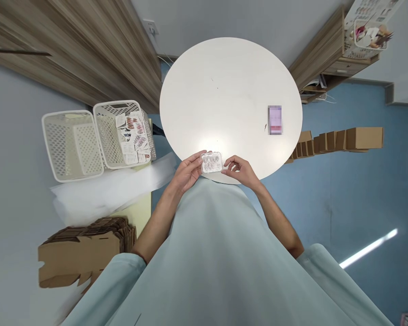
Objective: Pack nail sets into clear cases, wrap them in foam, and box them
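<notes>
A small clear plastic case (pixel 211 162) with rounded corners is held up at the near edge of the white round table (pixel 224 63). Inside it are several shiny, pale oval pieces that look like press-on nails. My left hand (pixel 187 172) grips the case by its left side, thumb in front and fingers behind. At the opposite side is my right hand (pixel 241 170), its fingers bent and apart. Its thumb tip is at the lower right corner of the case; whether it touches is hard to tell.
A purple pixelated rectangle (pixel 275 120) lies on the table's right. To the left stand white baskets (pixel 98 136), one holding nail cards, beside translucent wrapping (pixel 102 192) and flattened cardboard boxes (pixel 78 258). Brown boxes (pixel 363 138) line the right floor. A wooden cabinet (pixel 323 50) stands behind.
</notes>
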Action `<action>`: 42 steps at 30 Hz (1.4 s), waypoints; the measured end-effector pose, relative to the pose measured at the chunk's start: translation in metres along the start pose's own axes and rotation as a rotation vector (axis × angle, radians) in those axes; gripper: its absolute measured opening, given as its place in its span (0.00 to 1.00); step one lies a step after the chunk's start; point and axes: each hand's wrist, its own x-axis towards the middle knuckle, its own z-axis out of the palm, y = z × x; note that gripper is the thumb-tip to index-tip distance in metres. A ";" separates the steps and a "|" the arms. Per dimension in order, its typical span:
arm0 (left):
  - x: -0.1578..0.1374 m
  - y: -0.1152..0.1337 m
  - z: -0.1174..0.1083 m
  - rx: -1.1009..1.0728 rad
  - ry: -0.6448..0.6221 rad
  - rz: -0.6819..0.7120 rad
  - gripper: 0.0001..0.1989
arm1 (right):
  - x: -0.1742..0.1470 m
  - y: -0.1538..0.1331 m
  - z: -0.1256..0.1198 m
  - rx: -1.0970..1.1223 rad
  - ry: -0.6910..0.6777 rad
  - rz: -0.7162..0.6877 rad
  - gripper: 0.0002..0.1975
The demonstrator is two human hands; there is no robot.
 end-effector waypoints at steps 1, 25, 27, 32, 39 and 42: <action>0.000 0.001 0.001 0.004 0.000 0.002 0.22 | 0.000 0.000 0.000 -0.002 0.007 0.031 0.22; -0.011 -0.007 -0.054 0.393 0.225 0.001 0.29 | 0.038 0.015 0.042 0.093 -0.159 0.248 0.26; -0.008 -0.007 -0.064 0.375 0.236 0.029 0.28 | 0.046 0.019 0.048 0.093 -0.176 0.252 0.26; 0.004 -0.006 -0.092 0.441 0.297 0.059 0.29 | 0.075 0.033 0.070 0.032 -0.224 0.261 0.23; 0.037 -0.011 -0.112 0.616 0.493 -0.064 0.19 | 0.117 0.057 0.103 -0.159 -0.191 0.385 0.13; 0.047 -0.016 -0.115 0.672 0.527 -0.083 0.15 | 0.124 0.064 0.111 -0.240 -0.164 0.407 0.15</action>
